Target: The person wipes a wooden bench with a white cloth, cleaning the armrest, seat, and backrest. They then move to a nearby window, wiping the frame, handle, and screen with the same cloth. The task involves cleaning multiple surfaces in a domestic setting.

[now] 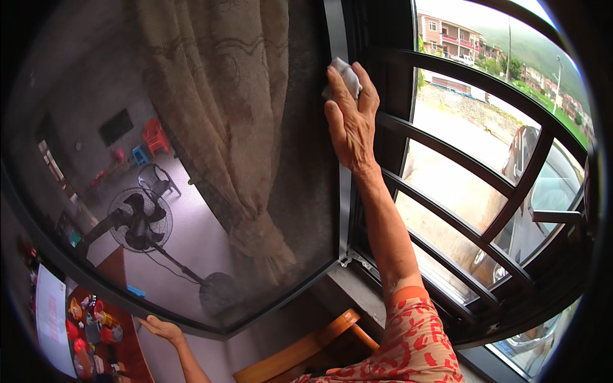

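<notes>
This is a home, by a window in a living room. A tan curtain hangs tied up beside a dark window screen. A standing fan and small red and blue chairs sit on the floor. Black window bars guard the opening, with a street, a parked car and houses outside.

The right hand is raised high against the window frame, fingers together and curled over a small pale cloth pressed to it. Its forearm runs straight down, beside the frame. The left hand sits low at the frame's bottom edge, apparently gripping it.
</notes>
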{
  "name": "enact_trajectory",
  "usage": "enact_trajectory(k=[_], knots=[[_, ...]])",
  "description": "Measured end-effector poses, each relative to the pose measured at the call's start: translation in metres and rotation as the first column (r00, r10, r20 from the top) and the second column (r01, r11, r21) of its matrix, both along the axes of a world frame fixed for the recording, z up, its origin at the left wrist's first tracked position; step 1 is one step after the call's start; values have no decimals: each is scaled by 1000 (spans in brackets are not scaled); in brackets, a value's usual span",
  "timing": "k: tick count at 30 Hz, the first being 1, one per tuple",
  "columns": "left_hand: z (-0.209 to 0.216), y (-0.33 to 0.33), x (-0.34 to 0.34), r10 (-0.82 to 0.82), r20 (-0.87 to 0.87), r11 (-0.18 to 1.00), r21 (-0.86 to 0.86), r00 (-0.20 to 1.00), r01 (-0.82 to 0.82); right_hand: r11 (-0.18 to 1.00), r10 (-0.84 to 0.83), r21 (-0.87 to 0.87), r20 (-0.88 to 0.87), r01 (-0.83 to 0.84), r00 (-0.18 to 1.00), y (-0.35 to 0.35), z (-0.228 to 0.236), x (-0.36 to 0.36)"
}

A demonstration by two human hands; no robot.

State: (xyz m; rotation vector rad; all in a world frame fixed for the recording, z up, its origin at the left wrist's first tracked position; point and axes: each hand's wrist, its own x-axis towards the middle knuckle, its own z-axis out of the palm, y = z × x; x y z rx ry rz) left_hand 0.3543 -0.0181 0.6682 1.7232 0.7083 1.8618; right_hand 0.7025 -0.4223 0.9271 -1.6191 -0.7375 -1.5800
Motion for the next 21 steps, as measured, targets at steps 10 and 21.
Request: enact_trajectory(k=[10,21], knots=[[-9,16,0,-12,23,1000,2,1000,12,1000,27,1,-258,-28,966,1,-100,-24],[18,-15,11,-113,16,991,72,993,111,991,102,-20,-553,-135,827,-29,-228,-37]])
